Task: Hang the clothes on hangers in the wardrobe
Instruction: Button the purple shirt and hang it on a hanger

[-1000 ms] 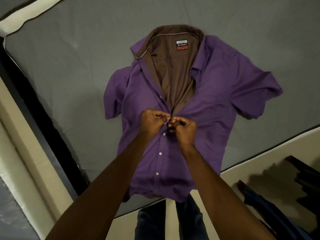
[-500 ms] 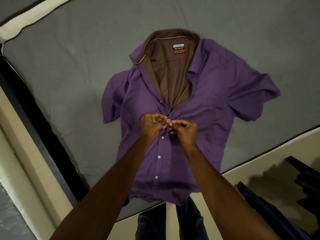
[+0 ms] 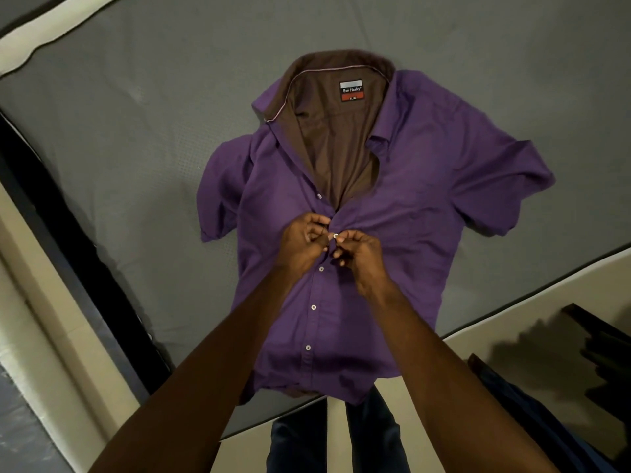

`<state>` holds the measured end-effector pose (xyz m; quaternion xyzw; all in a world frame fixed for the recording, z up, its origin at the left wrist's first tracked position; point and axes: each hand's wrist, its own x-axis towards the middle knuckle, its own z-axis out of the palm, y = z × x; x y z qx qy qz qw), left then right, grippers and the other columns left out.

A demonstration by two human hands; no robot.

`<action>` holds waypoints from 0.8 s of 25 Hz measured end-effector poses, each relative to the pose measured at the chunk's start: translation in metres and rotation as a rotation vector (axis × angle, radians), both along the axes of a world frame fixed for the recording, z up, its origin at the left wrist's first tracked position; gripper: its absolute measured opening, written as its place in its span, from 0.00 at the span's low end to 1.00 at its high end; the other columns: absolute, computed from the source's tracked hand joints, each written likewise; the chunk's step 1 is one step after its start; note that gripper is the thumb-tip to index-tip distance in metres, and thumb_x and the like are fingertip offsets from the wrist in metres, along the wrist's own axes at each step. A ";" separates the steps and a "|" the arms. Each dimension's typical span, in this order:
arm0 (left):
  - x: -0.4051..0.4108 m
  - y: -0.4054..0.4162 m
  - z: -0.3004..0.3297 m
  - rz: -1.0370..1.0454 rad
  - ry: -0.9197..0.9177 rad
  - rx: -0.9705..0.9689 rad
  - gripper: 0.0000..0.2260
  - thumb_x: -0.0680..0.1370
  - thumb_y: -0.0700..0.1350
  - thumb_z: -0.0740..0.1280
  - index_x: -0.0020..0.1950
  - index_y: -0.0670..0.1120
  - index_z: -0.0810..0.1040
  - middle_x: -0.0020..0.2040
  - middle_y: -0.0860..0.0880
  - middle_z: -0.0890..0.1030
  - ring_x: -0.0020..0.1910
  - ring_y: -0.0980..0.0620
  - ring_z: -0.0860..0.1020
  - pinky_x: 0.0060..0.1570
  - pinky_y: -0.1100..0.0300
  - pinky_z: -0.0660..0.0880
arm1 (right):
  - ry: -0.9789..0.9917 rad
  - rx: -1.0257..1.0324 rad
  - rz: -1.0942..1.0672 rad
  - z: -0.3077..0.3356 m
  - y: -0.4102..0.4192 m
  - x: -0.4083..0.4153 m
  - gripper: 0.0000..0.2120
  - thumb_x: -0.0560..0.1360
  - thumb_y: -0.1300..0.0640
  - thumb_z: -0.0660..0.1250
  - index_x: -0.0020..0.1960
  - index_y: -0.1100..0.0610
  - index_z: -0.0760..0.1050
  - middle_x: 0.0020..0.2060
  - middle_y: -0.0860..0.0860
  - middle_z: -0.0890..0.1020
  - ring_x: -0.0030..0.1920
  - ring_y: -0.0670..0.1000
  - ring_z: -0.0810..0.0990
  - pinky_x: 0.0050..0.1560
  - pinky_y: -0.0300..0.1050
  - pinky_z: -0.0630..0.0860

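Note:
A purple short-sleeved shirt (image 3: 426, 186) with a brown lining and a collar label lies flat, front up, on a grey mattress (image 3: 136, 131). Its lower buttons are fastened and the chest is open above my hands. My left hand (image 3: 304, 238) pinches the left edge of the placket. My right hand (image 3: 358, 249) pinches the right edge, with a small white button (image 3: 335, 236) showing between the fingertips of both hands. No hanger and no wardrobe are in view.
The mattress edge with white piping (image 3: 512, 302) runs along the lower right, with pale floor beyond it. Dark clothing (image 3: 546, 421) lies on the floor at the lower right. My legs in dark trousers (image 3: 341, 438) stand at the bed's edge. A dark bed frame (image 3: 68, 250) runs down the left.
Both hands have stayed at the same button at mid chest, fingers working. The white button now shows between the fingertips. The view shifted slightly.

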<state>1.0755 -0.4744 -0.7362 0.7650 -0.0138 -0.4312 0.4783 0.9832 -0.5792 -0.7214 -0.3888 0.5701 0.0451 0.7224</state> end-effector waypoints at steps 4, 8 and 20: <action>0.009 -0.009 0.006 0.087 -0.186 0.122 0.15 0.70 0.38 0.79 0.52 0.45 0.79 0.39 0.49 0.83 0.34 0.59 0.81 0.43 0.57 0.82 | 0.095 -0.246 -0.019 0.000 -0.006 0.003 0.06 0.77 0.67 0.70 0.43 0.59 0.79 0.32 0.54 0.81 0.26 0.47 0.76 0.26 0.38 0.70; 0.031 -0.022 0.002 0.218 -0.267 0.059 0.13 0.71 0.42 0.77 0.53 0.49 0.81 0.39 0.50 0.84 0.37 0.48 0.84 0.42 0.48 0.84 | 0.096 -0.423 -0.098 0.001 -0.029 0.027 0.09 0.74 0.57 0.78 0.43 0.60 0.79 0.33 0.55 0.82 0.30 0.50 0.79 0.26 0.40 0.74; 0.054 -0.055 -0.012 0.025 -0.292 0.184 0.06 0.70 0.45 0.79 0.40 0.47 0.83 0.34 0.51 0.84 0.33 0.51 0.82 0.40 0.50 0.82 | 0.091 -0.347 -0.223 0.002 -0.046 0.050 0.19 0.71 0.69 0.77 0.34 0.54 0.70 0.29 0.53 0.77 0.26 0.49 0.81 0.25 0.42 0.76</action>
